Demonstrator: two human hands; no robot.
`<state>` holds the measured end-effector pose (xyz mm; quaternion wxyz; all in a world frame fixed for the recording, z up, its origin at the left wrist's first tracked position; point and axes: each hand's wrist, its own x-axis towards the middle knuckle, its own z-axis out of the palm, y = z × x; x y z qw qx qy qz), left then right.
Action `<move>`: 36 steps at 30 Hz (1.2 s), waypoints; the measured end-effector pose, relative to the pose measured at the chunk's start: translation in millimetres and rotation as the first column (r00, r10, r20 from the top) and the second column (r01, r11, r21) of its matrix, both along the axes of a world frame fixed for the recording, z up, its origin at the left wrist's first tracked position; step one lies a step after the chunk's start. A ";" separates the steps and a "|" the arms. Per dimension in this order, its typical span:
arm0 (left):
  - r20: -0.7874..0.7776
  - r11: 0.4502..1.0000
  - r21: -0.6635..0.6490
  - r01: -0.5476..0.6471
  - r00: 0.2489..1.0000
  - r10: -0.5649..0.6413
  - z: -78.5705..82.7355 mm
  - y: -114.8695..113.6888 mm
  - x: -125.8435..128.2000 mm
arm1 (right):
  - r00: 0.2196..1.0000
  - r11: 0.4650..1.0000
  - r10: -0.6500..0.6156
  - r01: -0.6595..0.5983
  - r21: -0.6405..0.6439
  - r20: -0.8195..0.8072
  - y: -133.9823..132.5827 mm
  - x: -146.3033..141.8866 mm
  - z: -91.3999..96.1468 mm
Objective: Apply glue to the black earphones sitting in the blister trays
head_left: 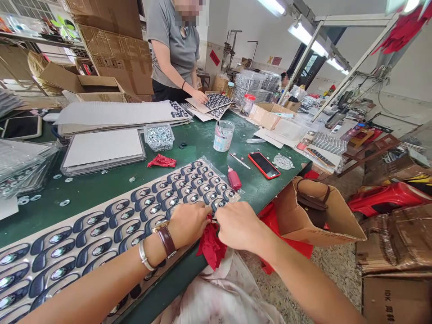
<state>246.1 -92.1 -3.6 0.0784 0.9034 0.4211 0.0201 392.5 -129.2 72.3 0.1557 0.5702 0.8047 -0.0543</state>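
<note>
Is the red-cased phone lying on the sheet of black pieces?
No, the phone lies on the green tabletop, apart from the sheet.

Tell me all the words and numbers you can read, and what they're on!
"IDK", printed sideways on the cardboard box at bottom right; the characters after it are too blurred.
Too blurred to read: the red wall sign and the print on the plastic tub.
Too small: marks on the taped carton.
</note>
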 end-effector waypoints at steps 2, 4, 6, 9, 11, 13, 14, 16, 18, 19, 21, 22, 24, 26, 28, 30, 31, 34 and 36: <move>0.004 1.000 0.004 0.004 1.000 -0.004 -1.7 -0.8 -0.6 | 0.995 1.000 -0.021 0.020 -0.011 -0.101 4.1 20.5 -1.1; 0.011 1.000 0.011 0.002 1.000 -0.003 -2.7 -2.4 -0.8 | 0.956 0.998 -0.063 0.061 -0.016 -0.287 0.3 45.5 -5.8; 0.018 1.000 0.020 -0.002 1.000 0.001 -2.3 -4.7 -1.1 | 0.856 0.992 -0.108 0.127 0.002 -0.506 -11.3 69.9 -14.3; 0.036 0.999 0.051 -0.013 0.999 0.011 0.6 -10.2 -3.6 | 0.663 0.971 -0.189 0.236 -0.038 -0.724 -36.9 95.0 -35.2; 0.059 0.997 0.074 -0.011 0.998 0.007 1.8 -16.8 -6.9 | 0.550 0.952 -0.240 0.293 -0.085 -0.800 -53.2 102.3 -53.4; 0.101 0.997 0.069 0.047 0.993 -0.054 0.4 -28.2 -9.9 | 0.450 0.936 -0.275 0.328 -0.129 -0.850 -65.2 105.1 -72.2; 0.124 0.994 0.057 0.089 0.988 -0.095 -1.3 -36.3 -10.6 | 0.399 0.929 -0.285 0.339 -0.148 -0.871 -69.2 105.9 -80.7; 0.164 0.986 0.030 0.167 0.972 -0.169 -5.5 -56.6 -10.7 | 0.306 0.915 -0.301 0.359 -0.183 -0.903 -73.1 108.1 -94.1; 0.215 0.974 0.035 0.224 0.950 -0.226 -8.3 -79.3 -12.0 | 0.246 0.910 -0.303 0.363 -0.202 -0.921 -72.4 111.2 -101.4; 0.258 0.964 0.063 0.256 0.929 -0.264 -8.7 -89.3 -15.0 | 0.235 0.910 -0.293 0.365 -0.195 -0.927 -70.7 112.7 -102.9; 0.348 0.945 0.176 0.278 0.880 -0.323 -8.2 -101.2 -29.9 | 0.239 0.912 -0.242 0.386 -0.137 -0.940 -65.5 114.6 -102.9; 0.376 0.941 0.232 0.246 0.869 -0.321 -7.9 -101.6 -42.6 | 0.245 0.912 -0.208 0.400 -0.097 -0.947 -62.5 114.9 -102.3; 0.380 0.945 0.311 0.099 0.899 -0.219 -8.0 -90.2 -77.5 | 0.250 0.906 -0.164 0.420 -0.046 -0.954 -57.1 114.2 -102.5; 0.325 0.934 0.342 -0.107 0.946 -0.011 -8.7 -66.3 -120.0 | 0.244 0.903 -0.161 0.428 -0.042 -0.956 -53.3 112.7 -106.3; 0.294 0.872 0.339 -0.354 0.920 0.259 -8.4 -37.7 -163.7 | 0.244 0.898 -0.163 0.437 -0.042 -0.956 -50.1 111.6 -113.9; 0.246 0.798 0.279 -0.534 0.843 0.478 -7.1 -11.8 -204.0 | 0.260 0.895 -0.125 0.446 0.004 -0.958 -44.2 110.6 -122.6; 0.219 0.779 0.273 -0.564 0.825 0.521 -6.5 -1.3 -221.6 | 0.272 0.898 -0.104 0.439 0.028 -0.957 -39.6 110.0 -126.1; 0.129 0.764 0.233 -0.602 0.797 0.589 -5.7 17.7 -257.6 | 0.305 0.903 -0.032 0.416 0.104 -0.952 -20.4 106.4 -129.0; 0.105 0.742 0.228 -0.630 0.774 0.625 -6.0 21.2 -263.9 | 0.349 0.878 0.023 0.441 0.186 -0.937 -5.7 104.8 -125.2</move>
